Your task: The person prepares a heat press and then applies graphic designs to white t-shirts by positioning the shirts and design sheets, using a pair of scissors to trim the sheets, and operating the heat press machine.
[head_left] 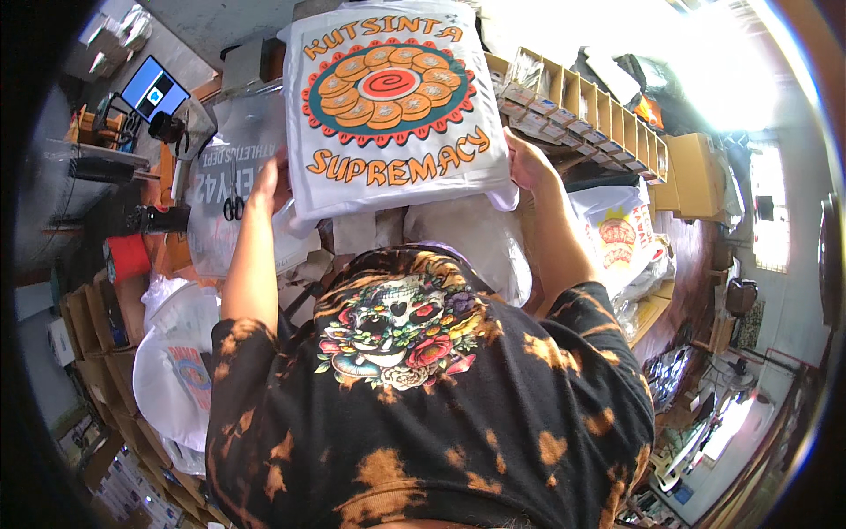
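Observation:
A white T-shirt (308, 198) lies flat in front of me, folded into a neat rectangle, its printed front facing up. The print is a ring of orange discs on a teal oval with a red spiral in the middle and orange lettering above and below. My left hand (277, 179) grips its left edge, the fingers partly hidden behind the cloth. At the opposite edge, my right hand (526, 164) holds the side near the lower corner, fingers curled under. Whether more shirts lie beneath cannot be seen.
Clear plastic bags (476, 242) lie below the shirt. A grey printed garment in plastic (229, 167) is to the left, near black scissors (233, 208). Wooden pigeonholes (586, 101) and a cardboard box (692, 172) stand right; a lit screen (155, 88) stands far left.

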{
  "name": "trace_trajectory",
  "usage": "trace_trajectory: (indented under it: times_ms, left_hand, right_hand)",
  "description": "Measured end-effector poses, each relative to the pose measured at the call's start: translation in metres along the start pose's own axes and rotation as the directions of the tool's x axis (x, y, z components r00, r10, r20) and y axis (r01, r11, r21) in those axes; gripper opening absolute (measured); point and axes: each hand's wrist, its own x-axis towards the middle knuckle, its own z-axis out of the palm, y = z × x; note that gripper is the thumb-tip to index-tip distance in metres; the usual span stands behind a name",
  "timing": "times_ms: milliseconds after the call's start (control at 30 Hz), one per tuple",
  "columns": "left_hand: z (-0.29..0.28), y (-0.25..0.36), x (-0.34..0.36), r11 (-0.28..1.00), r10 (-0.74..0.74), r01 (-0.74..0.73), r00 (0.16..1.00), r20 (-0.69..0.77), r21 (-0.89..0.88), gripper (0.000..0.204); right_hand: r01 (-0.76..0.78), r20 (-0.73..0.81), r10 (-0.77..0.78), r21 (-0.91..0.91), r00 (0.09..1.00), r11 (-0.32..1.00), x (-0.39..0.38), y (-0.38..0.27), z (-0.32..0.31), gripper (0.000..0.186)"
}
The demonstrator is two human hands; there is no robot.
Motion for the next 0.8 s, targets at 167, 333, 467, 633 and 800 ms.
trace_trajectory:
  times_ms: [167,333,467,633,800]
  left_hand:
    - [-0.047,0.009,-0.025,0.989,0.146,-0.149,0.985,-0.092,-0.027,0.024]
    - [-0.054,0.024,-0.053,0.965,0.218,-0.199,0.971,-0.098,0.171,0.024]
    - [-0.04,0.04,-0.053,0.947,0.207,-0.176,0.974,-0.094,0.267,0.022]
    - [-0.046,0.032,-0.053,0.966,0.223,-0.206,0.97,-0.099,0.158,0.025]
    - [-0.02,0.024,-0.021,0.989,0.039,-0.022,0.992,0.117,-0.147,0.05]
  right_hand:
    - [0.18,0.087,-0.175,-0.057,0.981,0.982,-0.023,-0.017,-0.045,0.02]
    - [0.16,0.046,-0.155,-0.147,0.987,0.976,-0.033,-0.027,-0.04,0.027]
    - [0.161,0.104,-0.149,-0.119,0.983,0.98,-0.028,-0.02,-0.064,0.026]
    - [0.158,0.1,-0.144,-0.152,0.985,0.976,-0.02,-0.012,-0.062,0.023]
    - [-0.016,0.19,0.027,-0.058,0.981,0.998,0.014,-0.005,-0.026,0.048]
